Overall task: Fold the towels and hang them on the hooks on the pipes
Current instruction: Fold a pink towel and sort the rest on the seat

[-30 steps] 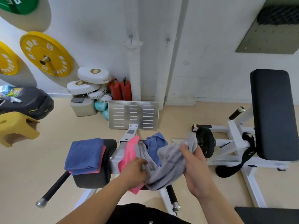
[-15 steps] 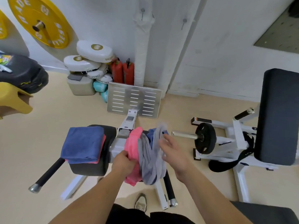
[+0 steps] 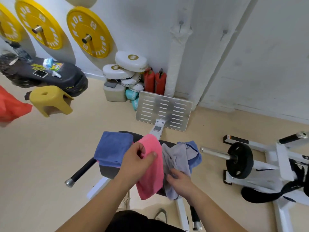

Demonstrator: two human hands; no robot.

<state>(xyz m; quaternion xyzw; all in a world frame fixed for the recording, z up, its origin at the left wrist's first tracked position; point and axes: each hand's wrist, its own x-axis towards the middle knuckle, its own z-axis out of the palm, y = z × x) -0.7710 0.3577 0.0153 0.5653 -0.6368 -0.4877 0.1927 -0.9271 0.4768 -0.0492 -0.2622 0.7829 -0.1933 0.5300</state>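
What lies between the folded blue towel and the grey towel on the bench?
In the head view, the pink towel hangs between the folded blue towel and the grey towel. The left hand pinches its edge.

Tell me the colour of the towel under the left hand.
Pink towel under the left hand, clearest in the head view.

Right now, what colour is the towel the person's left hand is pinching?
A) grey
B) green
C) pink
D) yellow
C: the left hand pinches the pink towel draped over the black pad, while the right hand rests on the grey towel beside it.
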